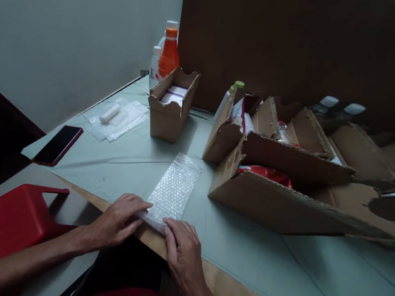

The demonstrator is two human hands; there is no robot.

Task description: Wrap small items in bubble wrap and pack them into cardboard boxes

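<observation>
Plastic wrap (179, 180): clear, oblong, pebbled with rows of round bubbles; it lies flat at the near edge of the tabletop, its near end thicker and rolled-looking.
Left grip: the left hand (122, 218) has thumb and bent fingers pinching the near left corner of the wrap.
Right grip: the right hand (184, 246) pinches the near right corner, fingers curled over it; part of the thumb's hold is hidden.
Tabletop (248, 256): covered in smooth, pale green cloth, lightly creased, with a strip of bare wood (230, 293) along the near side.
Small box (166, 120): brown cardboard, open-topped, scooped at the rim, with white cartons (174, 95) inside.
Bottles: an orange bottle (169, 56) and a clear bottle (153, 68) behind the small box.
Bins (300, 207): slanted cardboard with rough, cut edges, on the right; the nearest holds a shiny red packet (268, 174).
Spare sheets (129, 119): bubbly, overlapping, left of the small box, with a whitish cylinder (110, 113) among them.
Phone (58, 145): flat, glossy black, red-edged.
Stool (6, 218): smooth red plastic, lower left.
</observation>
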